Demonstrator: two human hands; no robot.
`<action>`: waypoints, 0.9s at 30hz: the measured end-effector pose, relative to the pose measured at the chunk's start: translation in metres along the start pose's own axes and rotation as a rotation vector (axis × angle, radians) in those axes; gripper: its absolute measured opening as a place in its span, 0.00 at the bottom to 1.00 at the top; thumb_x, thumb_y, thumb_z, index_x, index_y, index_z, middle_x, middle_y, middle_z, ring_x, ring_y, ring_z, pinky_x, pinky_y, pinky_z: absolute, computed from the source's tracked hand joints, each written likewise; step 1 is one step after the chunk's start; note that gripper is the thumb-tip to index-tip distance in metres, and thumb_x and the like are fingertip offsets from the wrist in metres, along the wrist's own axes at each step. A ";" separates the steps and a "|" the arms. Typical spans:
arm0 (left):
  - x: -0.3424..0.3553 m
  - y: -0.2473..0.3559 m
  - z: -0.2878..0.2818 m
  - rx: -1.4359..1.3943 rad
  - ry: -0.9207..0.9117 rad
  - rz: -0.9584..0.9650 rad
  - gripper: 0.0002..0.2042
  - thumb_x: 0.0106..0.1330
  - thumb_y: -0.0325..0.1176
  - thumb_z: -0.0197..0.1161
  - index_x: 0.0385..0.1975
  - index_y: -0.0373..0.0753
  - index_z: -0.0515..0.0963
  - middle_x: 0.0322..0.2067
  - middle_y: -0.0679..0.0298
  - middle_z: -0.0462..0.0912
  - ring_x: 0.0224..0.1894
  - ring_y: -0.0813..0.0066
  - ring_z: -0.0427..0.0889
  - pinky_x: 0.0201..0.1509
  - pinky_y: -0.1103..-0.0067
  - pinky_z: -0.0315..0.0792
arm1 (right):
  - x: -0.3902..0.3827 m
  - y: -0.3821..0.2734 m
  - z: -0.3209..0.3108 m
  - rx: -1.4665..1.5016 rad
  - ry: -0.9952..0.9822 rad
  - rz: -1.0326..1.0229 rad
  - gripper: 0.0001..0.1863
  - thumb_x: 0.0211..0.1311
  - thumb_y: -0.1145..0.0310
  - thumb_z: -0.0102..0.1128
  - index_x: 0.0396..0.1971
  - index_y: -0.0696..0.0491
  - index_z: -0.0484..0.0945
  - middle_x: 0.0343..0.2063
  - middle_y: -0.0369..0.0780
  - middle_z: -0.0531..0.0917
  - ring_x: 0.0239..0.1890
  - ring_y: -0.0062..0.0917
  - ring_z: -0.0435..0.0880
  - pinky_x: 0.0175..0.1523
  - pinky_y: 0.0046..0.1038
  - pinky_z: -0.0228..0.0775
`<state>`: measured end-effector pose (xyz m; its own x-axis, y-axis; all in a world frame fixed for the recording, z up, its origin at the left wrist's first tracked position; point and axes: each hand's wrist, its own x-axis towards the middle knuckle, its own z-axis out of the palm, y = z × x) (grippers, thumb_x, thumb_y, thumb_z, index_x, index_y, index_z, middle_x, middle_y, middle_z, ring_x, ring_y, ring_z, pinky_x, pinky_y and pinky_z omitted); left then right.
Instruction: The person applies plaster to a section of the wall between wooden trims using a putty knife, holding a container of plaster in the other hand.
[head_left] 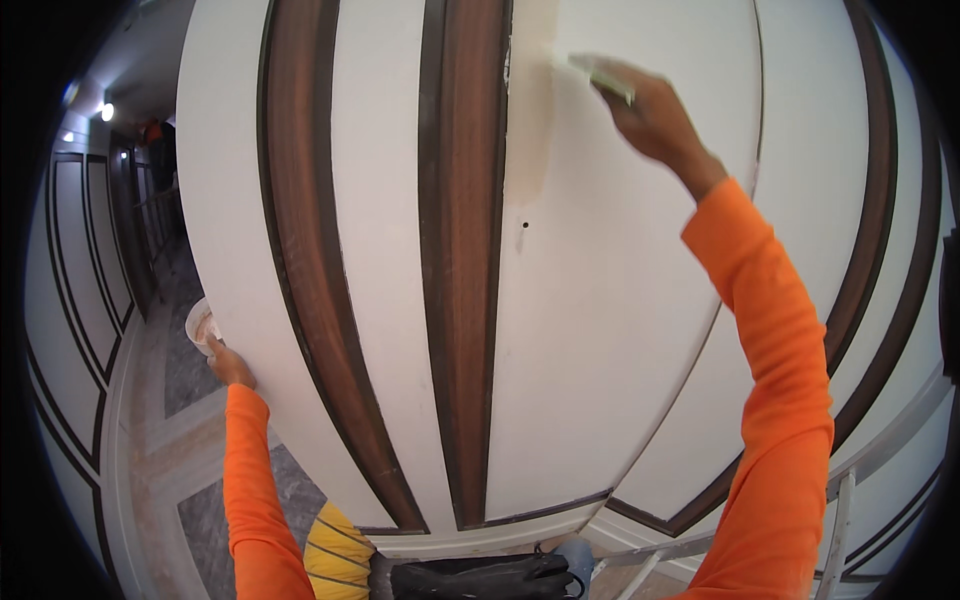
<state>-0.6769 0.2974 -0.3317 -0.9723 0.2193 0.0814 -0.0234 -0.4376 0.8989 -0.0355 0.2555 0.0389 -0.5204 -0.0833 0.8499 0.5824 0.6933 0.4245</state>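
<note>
High on the white wall panel [610, 330], my right hand [650, 115] is closed round a flat, pale-green hand tool [610, 82] blurred by motion; I cannot tell its exact kind. The tool's tip is close to a beige, damp-looking strip [532, 120] that runs down beside a dark wood trim [470, 220]. Below that strip is a small dark hole [525, 225] with a faint smear under it. Low on the left, my left hand [230, 365] grips a small white tub [200, 322] by its rim. Pinkish-white residue coats the tub's inside.
A second brown wood trim [310, 220] runs left of the first. Metal rails [850, 510] of a ladder or scaffold stand at lower right. A black bag [480, 578] and yellow ribbed material [335, 555] are below me. Along the left runs a corridor with a grey floor [200, 530].
</note>
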 end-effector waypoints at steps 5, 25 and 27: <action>0.010 0.000 -0.005 0.058 0.001 0.018 0.42 0.73 0.63 0.49 0.61 0.20 0.68 0.57 0.40 0.79 0.55 0.48 0.83 0.62 0.65 0.76 | 0.074 0.025 -0.020 -0.064 0.012 -0.046 0.17 0.75 0.70 0.52 0.58 0.55 0.80 0.55 0.48 0.85 0.55 0.45 0.84 0.61 0.37 0.76; 0.003 0.011 -0.004 0.030 0.007 -0.022 0.42 0.73 0.63 0.49 0.60 0.17 0.70 0.57 0.40 0.80 0.54 0.50 0.85 0.60 0.66 0.78 | -0.178 -0.116 0.052 0.009 -0.224 0.066 0.34 0.51 0.77 0.70 0.62 0.52 0.75 0.60 0.42 0.80 0.62 0.40 0.79 0.66 0.40 0.76; 0.008 0.013 -0.008 0.036 0.025 -0.010 0.42 0.73 0.63 0.49 0.60 0.17 0.70 0.56 0.41 0.80 0.54 0.50 0.85 0.60 0.67 0.78 | -0.160 -0.106 0.068 -0.023 -0.053 0.039 0.32 0.54 0.77 0.68 0.63 0.54 0.75 0.60 0.42 0.79 0.63 0.40 0.78 0.68 0.41 0.74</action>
<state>-0.6872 0.2870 -0.3228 -0.9775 0.2019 0.0617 -0.0256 -0.4033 0.9147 -0.0565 0.2439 -0.1627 -0.5289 -0.0175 0.8485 0.6167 0.6789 0.3984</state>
